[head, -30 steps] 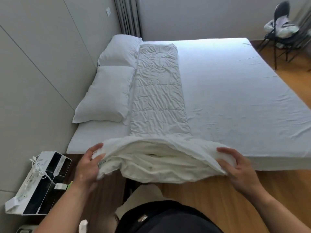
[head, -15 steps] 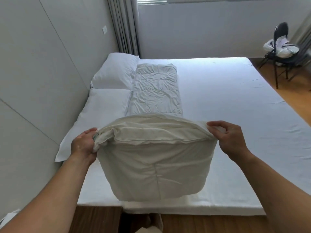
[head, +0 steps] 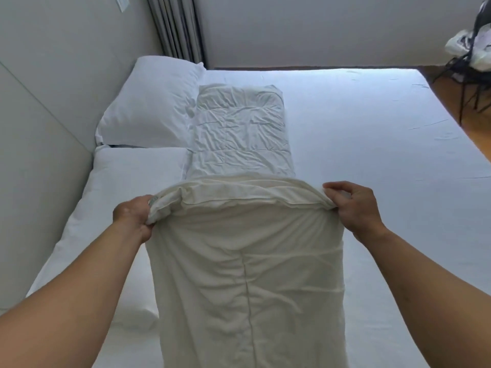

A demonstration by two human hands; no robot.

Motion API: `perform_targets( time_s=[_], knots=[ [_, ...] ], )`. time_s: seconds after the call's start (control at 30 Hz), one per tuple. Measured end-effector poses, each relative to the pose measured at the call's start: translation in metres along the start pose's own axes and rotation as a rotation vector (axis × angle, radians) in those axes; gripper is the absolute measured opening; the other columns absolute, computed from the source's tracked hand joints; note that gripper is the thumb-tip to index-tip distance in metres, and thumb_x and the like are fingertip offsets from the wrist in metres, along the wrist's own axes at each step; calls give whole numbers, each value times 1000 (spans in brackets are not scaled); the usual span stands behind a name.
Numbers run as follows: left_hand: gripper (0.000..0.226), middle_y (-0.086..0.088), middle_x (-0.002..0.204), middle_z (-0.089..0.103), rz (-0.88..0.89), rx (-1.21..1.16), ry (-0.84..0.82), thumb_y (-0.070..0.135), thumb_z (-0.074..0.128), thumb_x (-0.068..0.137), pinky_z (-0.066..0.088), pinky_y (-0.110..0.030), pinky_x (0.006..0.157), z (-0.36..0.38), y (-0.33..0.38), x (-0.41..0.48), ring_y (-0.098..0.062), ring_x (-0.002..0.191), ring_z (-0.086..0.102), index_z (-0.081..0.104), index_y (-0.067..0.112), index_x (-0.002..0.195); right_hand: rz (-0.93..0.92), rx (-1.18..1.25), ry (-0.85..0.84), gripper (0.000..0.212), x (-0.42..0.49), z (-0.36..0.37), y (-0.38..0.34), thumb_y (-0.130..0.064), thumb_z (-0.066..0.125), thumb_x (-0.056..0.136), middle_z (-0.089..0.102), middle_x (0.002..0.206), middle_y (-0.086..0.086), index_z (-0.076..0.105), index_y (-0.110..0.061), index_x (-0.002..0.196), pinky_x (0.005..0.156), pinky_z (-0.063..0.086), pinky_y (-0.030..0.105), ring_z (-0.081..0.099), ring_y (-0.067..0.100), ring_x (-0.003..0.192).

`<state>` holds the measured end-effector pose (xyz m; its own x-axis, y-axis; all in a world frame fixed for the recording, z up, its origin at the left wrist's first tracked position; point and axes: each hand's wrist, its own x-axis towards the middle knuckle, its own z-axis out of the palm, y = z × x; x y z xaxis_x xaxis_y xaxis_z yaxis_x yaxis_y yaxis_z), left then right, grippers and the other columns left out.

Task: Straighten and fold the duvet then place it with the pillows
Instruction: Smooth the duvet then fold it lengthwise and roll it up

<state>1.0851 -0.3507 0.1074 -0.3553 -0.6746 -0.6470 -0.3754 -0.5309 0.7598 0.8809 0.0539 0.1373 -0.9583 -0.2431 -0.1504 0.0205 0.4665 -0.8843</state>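
Left hand (head: 132,219) and right hand (head: 353,205) each pinch a top corner of the folded duvet (head: 247,274), lifted over the near bed (head: 372,155); far end apparently rests beside pillows (head: 151,107), far left.

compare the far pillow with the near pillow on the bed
The far pillow looks plump and creased; the near pillow looks flatter and smoother. The far pillow shows whole, while the near pillow is partly hidden behind the held-up end of the duvet. Both are white and lie along the wall side of the bed, beside the part of the duvet that lies flat.
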Motion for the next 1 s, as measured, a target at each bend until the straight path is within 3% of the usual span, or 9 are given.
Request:
perform_targets(
  time_s=[0.13,0.23,0.33,0.43,0.5,0.57,0.67,0.8,1.0],
  knots=[
    [15,-13,103,71,-99,-120,147,-6,62,76,57,-36,74,35,-30,65,-29,82,66,65,6,85,108,-68,-142,17,74,59,61,-36,62,90,74,103,-15,75,-37,101,101,52,45,68,13,106],
    [22,-10,114,70,-114,-74,34,10,61,90,58,-40,77,60,-62,97,-30,97,69,67,8,111,162,-144,-259,50,103,102,98,-40,63,94,64,113,-8,48,-38,142,102,48,40,63,19,110],
    [67,-7,150,42,88,542,3,49,67,87,48,-46,104,73,-96,128,-28,121,58,39,39,147,88,-367,-319,80,110,139,123,-50,69,88,57,122,-3,26,-40,154,99,41,34,56,19,113],
    [102,-4,163,6,326,1258,50,80,63,70,27,-52,117,85,-107,150,-32,148,22,14,46,153,-31,-762,-296,87,127,160,137,-78,61,76,28,160,-3,27,-47,151,115,28,54,24,25,148],
    [126,-5,164,9,180,1206,14,94,61,49,27,-53,117,89,-100,169,-33,148,22,8,46,153,85,-745,-262,97,151,162,143,-88,58,68,10,165,-8,25,-50,150,118,16,60,7,26,153],
    [138,-7,159,31,29,965,-80,90,71,40,35,-46,116,86,-104,186,-31,141,40,13,41,155,252,-620,-272,105,170,157,160,-91,60,61,19,163,2,28,-46,151,119,22,53,18,30,151],
    [107,-2,137,59,62,867,-164,65,86,55,50,-41,99,97,-119,186,-26,118,60,37,37,146,324,-577,-333,90,170,152,182,-85,66,61,60,134,8,50,-38,136,100,45,40,54,31,124],
    [41,6,101,68,376,669,-74,35,84,76,46,-28,74,127,-93,194,-17,92,63,63,32,111,222,-542,-101,53,175,137,181,-66,72,76,72,108,6,64,-28,111,81,41,34,63,32,105],
    [58,-23,126,62,346,1031,158,60,51,93,42,-45,94,134,-135,259,-44,115,56,47,18,133,224,-564,-83,62,202,181,218,-81,54,75,67,111,7,61,-35,116,89,48,41,61,31,107]
  ],
)
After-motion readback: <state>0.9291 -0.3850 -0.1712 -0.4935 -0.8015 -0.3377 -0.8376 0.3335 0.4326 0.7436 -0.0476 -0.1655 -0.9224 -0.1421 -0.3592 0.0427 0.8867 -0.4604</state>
